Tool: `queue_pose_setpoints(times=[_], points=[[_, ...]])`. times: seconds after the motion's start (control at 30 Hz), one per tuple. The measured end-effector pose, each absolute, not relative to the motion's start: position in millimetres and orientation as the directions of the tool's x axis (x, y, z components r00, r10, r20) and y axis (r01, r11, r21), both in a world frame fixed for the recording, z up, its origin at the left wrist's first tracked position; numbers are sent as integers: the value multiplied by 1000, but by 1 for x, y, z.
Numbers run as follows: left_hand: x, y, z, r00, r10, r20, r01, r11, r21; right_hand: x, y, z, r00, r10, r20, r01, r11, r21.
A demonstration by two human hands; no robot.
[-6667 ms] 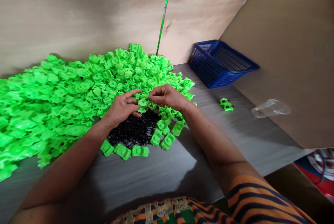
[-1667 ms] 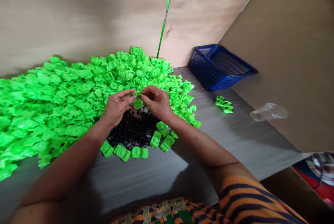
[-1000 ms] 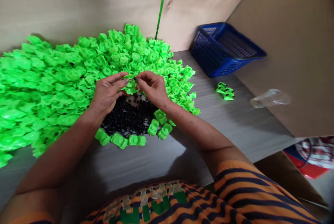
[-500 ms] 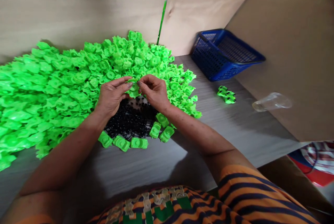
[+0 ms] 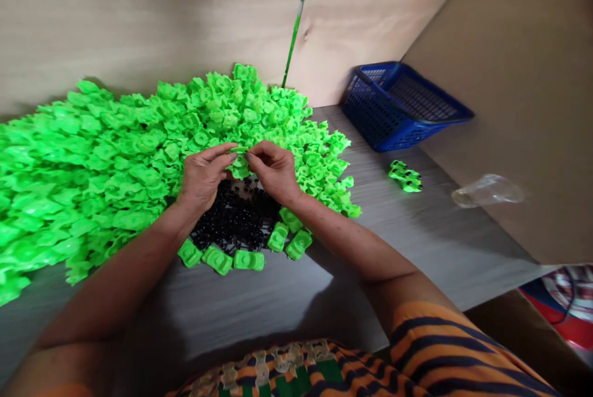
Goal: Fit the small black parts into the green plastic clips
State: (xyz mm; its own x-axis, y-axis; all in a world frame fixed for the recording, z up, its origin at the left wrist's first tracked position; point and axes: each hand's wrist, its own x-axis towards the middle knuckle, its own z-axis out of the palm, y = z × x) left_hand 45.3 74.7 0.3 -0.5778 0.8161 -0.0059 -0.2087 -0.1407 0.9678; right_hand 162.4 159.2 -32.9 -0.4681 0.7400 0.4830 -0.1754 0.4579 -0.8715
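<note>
My left hand (image 5: 202, 179) pinches a green plastic toy car body (image 5: 240, 165) by its left side, thumb and index finger along its upper edge. On its right side my right hand (image 5: 274, 170) is closed, thumb and fingertip pressed at the edge; any small part between them is hidden. Below both hands lies a heap of small black wheel-and-axle parts (image 5: 231, 221). Several green car bodies (image 5: 249, 260) lie along the near rim of that heap. Behind and to the left spreads a large pile of the same green bodies (image 5: 115, 156).
A blue plastic basket (image 5: 389, 128) leans tilted against the right board at the back. In front of it are green cars with black wheels (image 5: 406, 176). A clear plastic cup (image 5: 488, 191) lies on its side by the right board. A wooden board (image 5: 185, 14) stands behind the pile.
The whole view has shifted slightly, so things sit a little lower in the picture. Both hands stay at the green car body, with little visible change in their grip.
</note>
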Motion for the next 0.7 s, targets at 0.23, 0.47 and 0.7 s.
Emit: queue_pose_setpoints(times=[0.23, 0.47, 0.7], points=[[33, 81, -4, -561, 827, 35, -197, -174, 965, 170, 173, -28, -571, 659, 490, -26, 582, -813], [6, 83, -1, -611, 789, 72, -224, -259, 940, 178, 153, -3, -913, 404, 63, 388, 904, -182], [15, 81, 1, -570, 820, 50, -259, -237, 936, 166, 139, -9, -927, 357, -118, 358, 934, 8]])
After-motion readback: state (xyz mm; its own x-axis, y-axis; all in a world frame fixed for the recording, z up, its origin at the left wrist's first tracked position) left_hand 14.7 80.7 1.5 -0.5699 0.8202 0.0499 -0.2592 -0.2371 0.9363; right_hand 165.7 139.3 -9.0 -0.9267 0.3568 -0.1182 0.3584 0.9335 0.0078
